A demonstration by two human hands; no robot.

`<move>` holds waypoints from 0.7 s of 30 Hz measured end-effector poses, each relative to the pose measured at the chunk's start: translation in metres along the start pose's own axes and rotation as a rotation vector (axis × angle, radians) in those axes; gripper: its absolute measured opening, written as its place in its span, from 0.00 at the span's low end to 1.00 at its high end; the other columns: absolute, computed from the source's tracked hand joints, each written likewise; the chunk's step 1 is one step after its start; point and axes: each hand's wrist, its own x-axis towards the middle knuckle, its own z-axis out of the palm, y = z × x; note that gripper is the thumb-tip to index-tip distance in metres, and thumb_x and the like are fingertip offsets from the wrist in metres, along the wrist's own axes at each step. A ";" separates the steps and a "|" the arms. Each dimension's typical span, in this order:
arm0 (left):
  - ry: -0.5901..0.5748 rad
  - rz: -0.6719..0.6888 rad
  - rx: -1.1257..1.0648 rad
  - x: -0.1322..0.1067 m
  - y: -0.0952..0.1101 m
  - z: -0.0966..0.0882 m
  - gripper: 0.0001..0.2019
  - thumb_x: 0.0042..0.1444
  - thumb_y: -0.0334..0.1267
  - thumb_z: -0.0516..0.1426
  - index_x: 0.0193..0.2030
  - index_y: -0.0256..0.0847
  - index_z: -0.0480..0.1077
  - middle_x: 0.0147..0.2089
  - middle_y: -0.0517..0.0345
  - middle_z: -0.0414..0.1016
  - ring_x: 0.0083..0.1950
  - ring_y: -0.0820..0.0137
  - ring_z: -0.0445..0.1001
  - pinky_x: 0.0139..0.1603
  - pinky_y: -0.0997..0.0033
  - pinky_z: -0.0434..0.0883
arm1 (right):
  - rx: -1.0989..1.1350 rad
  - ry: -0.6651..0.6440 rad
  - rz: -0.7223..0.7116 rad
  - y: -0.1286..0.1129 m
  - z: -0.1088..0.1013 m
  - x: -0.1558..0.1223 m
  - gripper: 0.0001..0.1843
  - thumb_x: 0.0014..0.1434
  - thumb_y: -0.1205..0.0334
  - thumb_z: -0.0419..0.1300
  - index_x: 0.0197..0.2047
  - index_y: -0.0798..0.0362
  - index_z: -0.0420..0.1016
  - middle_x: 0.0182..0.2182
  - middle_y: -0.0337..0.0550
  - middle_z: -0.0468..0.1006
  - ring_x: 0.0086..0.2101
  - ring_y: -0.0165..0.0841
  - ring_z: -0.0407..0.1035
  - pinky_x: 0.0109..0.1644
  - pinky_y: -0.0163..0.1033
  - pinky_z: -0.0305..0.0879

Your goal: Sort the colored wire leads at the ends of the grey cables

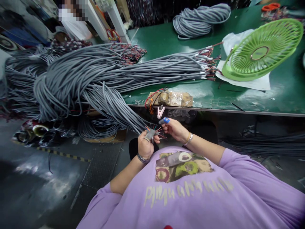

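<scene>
My left hand (145, 145) is closed around the end of a grey cable (124, 116), where thin coloured wires (153, 128) fan out of the stripped sheath. Just to the right of them, my right hand (173, 128) pinches at those wire ends; its finger wears a blue cap (165, 120). Both hands are below the front edge of the green table (274, 98), in front of my purple shirt. The cable runs up and left into a big bundle of grey cables (78, 73) draped over the table's left end.
A green fan (263, 49) lies on white paper at the right. A coil of grey cable (200, 19) sits at the back. A taped block (171, 98) with a pink clip (160, 112) is at the table edge. Another person sits far left.
</scene>
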 end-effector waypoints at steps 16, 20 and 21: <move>-0.211 -0.125 -0.065 0.019 0.013 0.025 0.11 0.47 0.43 0.62 0.26 0.36 0.71 0.16 0.61 0.69 0.15 0.77 0.64 0.15 0.79 0.62 | 0.107 -0.153 0.013 -0.023 0.013 0.041 0.28 0.53 0.37 0.61 0.35 0.58 0.76 0.23 0.38 0.70 0.21 0.23 0.58 0.22 0.29 0.56; -0.191 -0.150 -0.068 0.020 0.011 0.025 0.11 0.45 0.43 0.63 0.26 0.37 0.70 0.17 0.61 0.71 0.15 0.77 0.65 0.15 0.79 0.62 | 0.192 -0.089 -0.020 -0.021 0.019 0.042 0.27 0.48 0.38 0.65 0.27 0.58 0.73 0.18 0.35 0.66 0.20 0.22 0.54 0.21 0.29 0.51; -0.190 -0.152 -0.066 0.021 0.010 0.025 0.11 0.45 0.43 0.63 0.26 0.37 0.70 0.18 0.60 0.71 0.15 0.77 0.65 0.15 0.79 0.62 | 0.208 -0.069 -0.036 -0.021 0.021 0.042 0.27 0.46 0.38 0.66 0.26 0.58 0.71 0.18 0.34 0.66 0.19 0.22 0.54 0.21 0.29 0.50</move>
